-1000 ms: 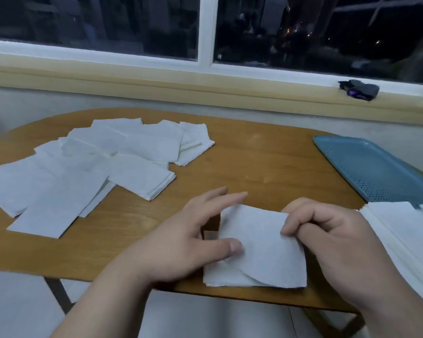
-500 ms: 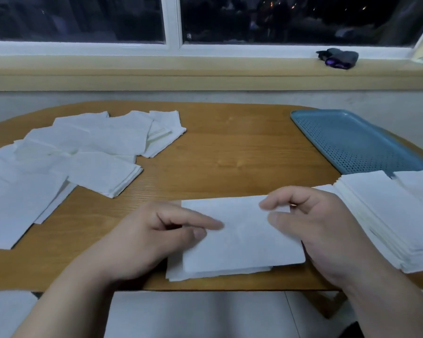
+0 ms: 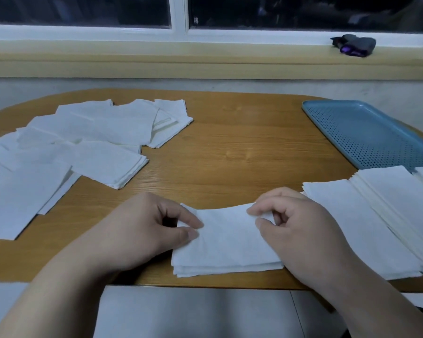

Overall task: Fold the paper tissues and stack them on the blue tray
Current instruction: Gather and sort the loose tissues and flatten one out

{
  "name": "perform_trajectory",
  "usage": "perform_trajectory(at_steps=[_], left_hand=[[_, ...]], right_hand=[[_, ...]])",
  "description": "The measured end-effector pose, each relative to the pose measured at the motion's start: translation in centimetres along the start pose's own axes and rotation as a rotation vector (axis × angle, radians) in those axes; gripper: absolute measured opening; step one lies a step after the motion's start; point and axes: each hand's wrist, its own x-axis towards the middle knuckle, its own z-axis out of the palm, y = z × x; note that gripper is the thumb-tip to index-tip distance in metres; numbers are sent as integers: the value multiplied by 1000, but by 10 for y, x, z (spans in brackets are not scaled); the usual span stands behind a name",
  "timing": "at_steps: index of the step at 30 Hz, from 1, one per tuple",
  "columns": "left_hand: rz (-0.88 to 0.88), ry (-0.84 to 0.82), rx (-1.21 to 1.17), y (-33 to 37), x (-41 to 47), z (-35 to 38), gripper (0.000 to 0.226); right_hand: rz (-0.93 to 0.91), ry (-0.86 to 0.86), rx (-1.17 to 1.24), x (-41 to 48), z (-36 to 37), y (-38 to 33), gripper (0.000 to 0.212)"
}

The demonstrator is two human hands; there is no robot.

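The tissue [image 3: 230, 242] has flattened; left hand [image 3: 142, 230], right hand [image 3: 300, 230] pinch it.

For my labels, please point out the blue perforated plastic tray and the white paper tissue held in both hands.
blue perforated plastic tray [image 3: 366, 132]: head view, on its bare perforated floor.
white paper tissue [image 3: 226, 236]: head view, on the middle of its top layer.

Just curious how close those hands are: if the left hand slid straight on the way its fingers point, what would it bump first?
Probably the right hand, pinching the same folded tissue opposite the left hand; depth is hard to judge.
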Motion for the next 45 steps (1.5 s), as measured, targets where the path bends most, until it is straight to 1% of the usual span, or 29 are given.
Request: perform_trajectory(at_steps=[3, 5, 11, 15, 18, 21, 26, 30, 35, 40, 43, 45], left_hand=[[-34, -45, 122, -3, 0, 0, 13], [-38, -65, 159, -5, 1, 1, 14], [8, -49, 274, -9, 2, 2, 16], [41, -25, 287, -12, 3, 3, 20], [83, 3, 326, -10, 0, 1, 18], [138, 43, 368, -6, -2, 0, 23], [149, 17, 431, -11, -1, 4, 29], [161, 12, 395, -13, -3, 3, 30], [171, 71, 328, -16, -10, -10, 29], [92, 122, 310, -28, -25, -31, 26], [35, 196, 278, -39, -36, -47, 28], [-5, 257, 252, -48, -42, -59, 28]], right_hand=[[-21, -19, -44, -2, 1, -1, 32], [-41, -37, -66, -3, 0, -1, 31], [-89, -76, -160, -4, 4, 4, 27], [-136, -71, -271, -3, 5, 10, 19], [-175, -36, -387, -3, 2, 12, 12], [-181, -27, -414, -5, -3, 11, 11], [-171, -98, -458, -5, 0, 10, 11], [-154, -99, -461, -1, 0, 5, 7], [-167, -42, -368, 4, 10, -9, 14], [-172, -112, -248, 12, 27, -31, 15], [-177, -141, -170, 24, 38, -58, 14], [-205, -165, -161, 35, 49, -79, 15]])
